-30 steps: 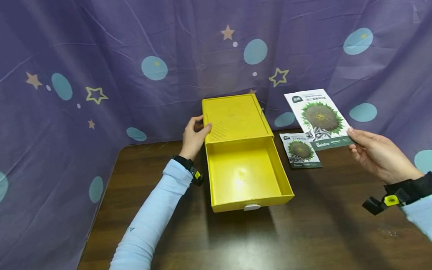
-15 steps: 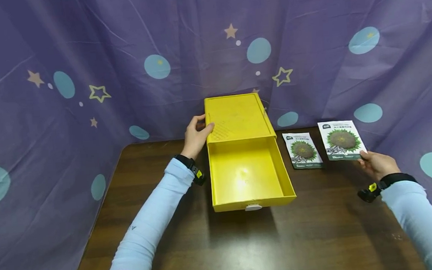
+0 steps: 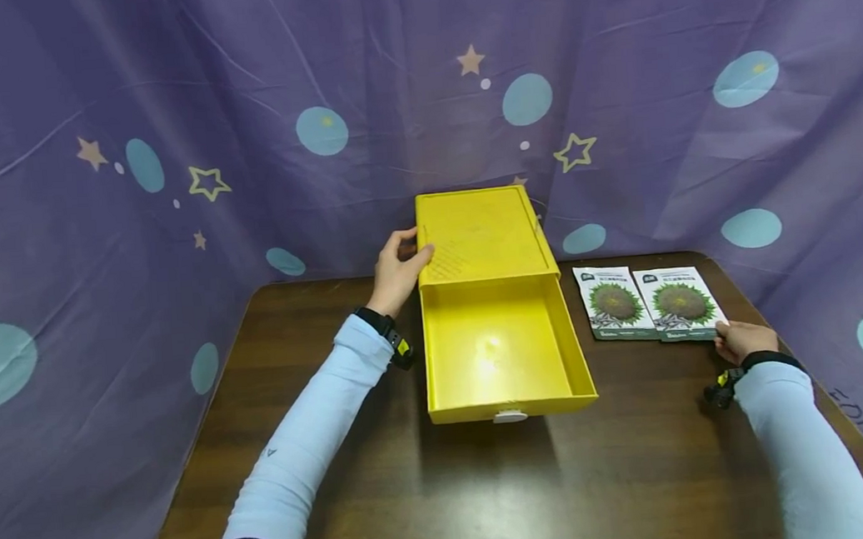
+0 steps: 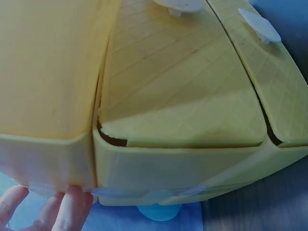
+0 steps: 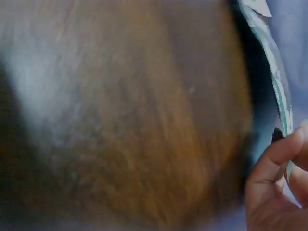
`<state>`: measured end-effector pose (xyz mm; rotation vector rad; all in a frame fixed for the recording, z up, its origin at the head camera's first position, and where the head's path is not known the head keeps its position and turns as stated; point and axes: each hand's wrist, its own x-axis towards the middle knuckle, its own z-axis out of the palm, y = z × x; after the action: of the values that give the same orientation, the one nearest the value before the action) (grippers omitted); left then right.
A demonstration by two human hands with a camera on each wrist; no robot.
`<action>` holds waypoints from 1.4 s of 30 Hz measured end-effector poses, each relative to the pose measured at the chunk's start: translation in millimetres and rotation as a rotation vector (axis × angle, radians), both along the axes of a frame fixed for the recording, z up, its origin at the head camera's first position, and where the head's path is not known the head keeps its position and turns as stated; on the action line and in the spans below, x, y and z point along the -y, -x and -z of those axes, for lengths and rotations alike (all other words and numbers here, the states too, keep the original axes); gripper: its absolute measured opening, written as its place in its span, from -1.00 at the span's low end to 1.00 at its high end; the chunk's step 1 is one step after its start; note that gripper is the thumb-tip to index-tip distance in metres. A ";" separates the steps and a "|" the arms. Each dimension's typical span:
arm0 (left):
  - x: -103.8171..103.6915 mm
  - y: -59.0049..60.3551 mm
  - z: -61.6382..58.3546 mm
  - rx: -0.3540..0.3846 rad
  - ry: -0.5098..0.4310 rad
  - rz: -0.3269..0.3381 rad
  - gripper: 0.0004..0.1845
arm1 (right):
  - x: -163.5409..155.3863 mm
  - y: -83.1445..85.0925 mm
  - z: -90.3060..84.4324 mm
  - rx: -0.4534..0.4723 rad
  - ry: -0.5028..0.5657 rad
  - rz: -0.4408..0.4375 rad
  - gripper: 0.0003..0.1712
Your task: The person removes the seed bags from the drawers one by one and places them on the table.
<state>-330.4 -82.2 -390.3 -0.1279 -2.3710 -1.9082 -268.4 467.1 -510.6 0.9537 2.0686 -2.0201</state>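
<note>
A yellow drawer cabinet (image 3: 482, 237) stands at the back with its top drawer (image 3: 508, 356) pulled out; nothing lies inside. My left hand (image 3: 394, 276) rests against its left edge, thumb by the top. Fingertips (image 4: 74, 197) touch the side wall in the left wrist view. To the right, my right hand (image 3: 745, 341) pinches the lower right corner of a sunflower seed packet (image 3: 677, 298) between thumb and fingers. Edge-on in the right wrist view is that packet (image 5: 274, 72). A second, similar seed packet (image 3: 614, 300) lies on the table directly left of it.
Below the open drawer, the cabinet has closed drawers with white knobs (image 4: 260, 25). The brown wooden table (image 3: 493, 499) ends at a purple patterned curtain (image 3: 419, 95) behind and along both sides.
My right hand has carried its seed packet right, then down and back left beside the other packet near the table. The left hand stays at the cabinet; the drawer stays pulled out.
</note>
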 end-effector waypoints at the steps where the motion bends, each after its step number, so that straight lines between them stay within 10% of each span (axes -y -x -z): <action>1: -0.2 0.1 -0.1 0.000 -0.002 0.002 -0.50 | 1.1 0.4 0.5 0.006 -0.051 0.005 -0.84; 5: -0.1 0.9 0.1 -0.004 -0.003 -0.004 -0.50 | 8.9 1.0 -0.3 0.035 -0.355 -0.035 -0.40; 14: 0.1 1.9 0.6 -0.002 -0.005 0.004 -0.50 | 24.8 6.9 6.2 0.069 -0.692 0.090 -0.41; 34: -2.3 0.4 1.9 -0.004 -0.016 0.002 -0.50 | 20.3 5.9 8.3 0.174 -0.835 -0.026 -0.23; 42: 0.1 0.8 1.4 -0.006 -0.016 -0.010 -0.50 | 75.4 -21.6 -43.3 -0.162 -0.777 0.038 -0.38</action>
<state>-331.1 -82.3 -391.7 -0.1204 -2.3474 -1.9201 -246.8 391.6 -467.3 0.9225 3.0217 -1.3126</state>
